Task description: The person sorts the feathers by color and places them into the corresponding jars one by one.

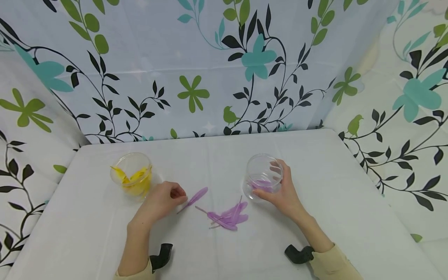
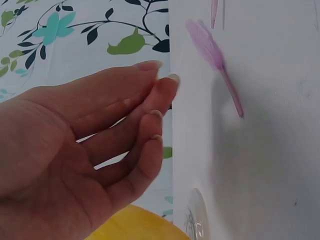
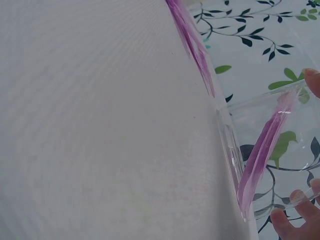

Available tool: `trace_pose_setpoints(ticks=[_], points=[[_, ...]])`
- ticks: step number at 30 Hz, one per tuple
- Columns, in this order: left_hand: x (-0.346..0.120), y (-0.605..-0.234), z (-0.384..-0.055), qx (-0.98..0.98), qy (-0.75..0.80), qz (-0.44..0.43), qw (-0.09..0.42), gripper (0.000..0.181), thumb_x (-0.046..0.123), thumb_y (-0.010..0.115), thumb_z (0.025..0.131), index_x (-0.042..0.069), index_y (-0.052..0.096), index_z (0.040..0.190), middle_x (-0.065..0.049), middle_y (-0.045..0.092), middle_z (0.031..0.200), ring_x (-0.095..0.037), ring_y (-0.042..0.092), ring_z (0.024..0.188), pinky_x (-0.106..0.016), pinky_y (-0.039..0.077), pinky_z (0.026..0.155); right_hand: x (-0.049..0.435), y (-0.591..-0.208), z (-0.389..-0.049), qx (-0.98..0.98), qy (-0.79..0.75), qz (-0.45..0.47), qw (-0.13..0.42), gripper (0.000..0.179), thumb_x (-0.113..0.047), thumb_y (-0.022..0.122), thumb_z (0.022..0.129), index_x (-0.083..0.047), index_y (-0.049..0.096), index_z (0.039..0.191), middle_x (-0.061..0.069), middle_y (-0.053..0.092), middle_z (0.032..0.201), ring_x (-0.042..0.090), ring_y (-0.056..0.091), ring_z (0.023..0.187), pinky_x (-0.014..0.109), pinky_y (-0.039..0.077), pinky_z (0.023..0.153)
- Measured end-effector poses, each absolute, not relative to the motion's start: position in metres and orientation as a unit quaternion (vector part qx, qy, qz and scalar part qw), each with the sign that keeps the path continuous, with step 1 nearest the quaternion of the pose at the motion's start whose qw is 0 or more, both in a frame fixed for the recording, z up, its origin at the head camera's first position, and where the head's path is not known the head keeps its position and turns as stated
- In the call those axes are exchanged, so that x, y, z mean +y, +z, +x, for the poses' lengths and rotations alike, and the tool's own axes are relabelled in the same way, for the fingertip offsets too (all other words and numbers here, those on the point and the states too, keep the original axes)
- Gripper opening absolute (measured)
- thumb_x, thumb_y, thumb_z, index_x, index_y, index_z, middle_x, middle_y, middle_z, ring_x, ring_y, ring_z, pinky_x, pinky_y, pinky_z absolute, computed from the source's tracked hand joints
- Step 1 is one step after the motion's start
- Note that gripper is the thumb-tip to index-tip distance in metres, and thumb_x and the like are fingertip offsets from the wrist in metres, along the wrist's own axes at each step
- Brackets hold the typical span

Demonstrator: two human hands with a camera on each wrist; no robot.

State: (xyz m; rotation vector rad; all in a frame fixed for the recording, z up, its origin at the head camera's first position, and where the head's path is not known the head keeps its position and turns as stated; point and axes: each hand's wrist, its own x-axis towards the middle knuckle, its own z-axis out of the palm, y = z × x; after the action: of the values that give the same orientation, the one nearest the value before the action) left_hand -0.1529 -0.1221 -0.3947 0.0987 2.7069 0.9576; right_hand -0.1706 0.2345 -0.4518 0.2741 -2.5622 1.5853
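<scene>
My left hand (image 1: 161, 202) is beside a single purple feather (image 1: 197, 197) lying on the white table. In the left wrist view, its fingers are loosely bent, thumb and index tips close together with nothing between them; the feather (image 2: 212, 50) lies apart from them. My right hand (image 1: 285, 194) grips a clear cup (image 1: 263, 168) by its right side, thumb in front. Purple feathers (image 3: 265, 150) lean inside that cup. Between the hands, several purple feathers (image 1: 229, 217) lie in a loose pile.
A clear bowl (image 1: 120, 155) with yellow feathers (image 1: 134, 179) stands left, just beyond my left hand. A patterned cloth (image 1: 210, 58) hangs along the table's back and sides. Black curved pieces (image 1: 162, 256) are at both wrists.
</scene>
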Motion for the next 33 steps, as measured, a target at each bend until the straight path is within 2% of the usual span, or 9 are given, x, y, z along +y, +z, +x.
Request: trace_pose_setpoints(ticks=[8,16,33], points=[[-0.132,-0.397,-0.148,0.929,0.312,0.022,0.198,0.01,0.014,0.078,0.085,0.01,0.069,0.086,0.0,0.062,0.078,-0.017,0.054,0.074,-0.029,0.048,0.066,0.234,-0.452,-0.171,-0.847,0.521,0.089,0.058,0.107,-0.028,0.091,0.072,-0.016,0.021,0.151,0.009,0.037,0.15,0.03,0.037,0.141,0.061,0.036,0.11],[-0.134,-0.403,-0.148,0.936,0.284,0.018,0.208,0.015,0.013,0.081,0.08,0.009,0.067,0.084,-0.001,0.062,0.078,-0.017,0.053,0.074,-0.031,0.049,0.065,0.235,-0.452,-0.171,-0.846,0.523,0.089,0.057,0.106,-0.028,0.091,0.072,-0.017,0.021,0.151,0.008,0.036,0.15,0.031,0.037,0.142,0.062,0.035,0.11],[-0.136,-0.402,-0.147,0.934,0.283,-0.002,0.216,0.01,0.011,0.078,0.084,0.008,0.069,0.084,-0.002,0.061,0.077,-0.018,0.052,0.075,-0.03,0.048,0.064,0.235,-0.452,-0.172,-0.845,0.523,0.093,0.059,0.105,-0.027,0.091,0.073,-0.019,0.021,0.151,0.009,0.036,0.15,0.031,0.037,0.142,0.063,0.035,0.111]])
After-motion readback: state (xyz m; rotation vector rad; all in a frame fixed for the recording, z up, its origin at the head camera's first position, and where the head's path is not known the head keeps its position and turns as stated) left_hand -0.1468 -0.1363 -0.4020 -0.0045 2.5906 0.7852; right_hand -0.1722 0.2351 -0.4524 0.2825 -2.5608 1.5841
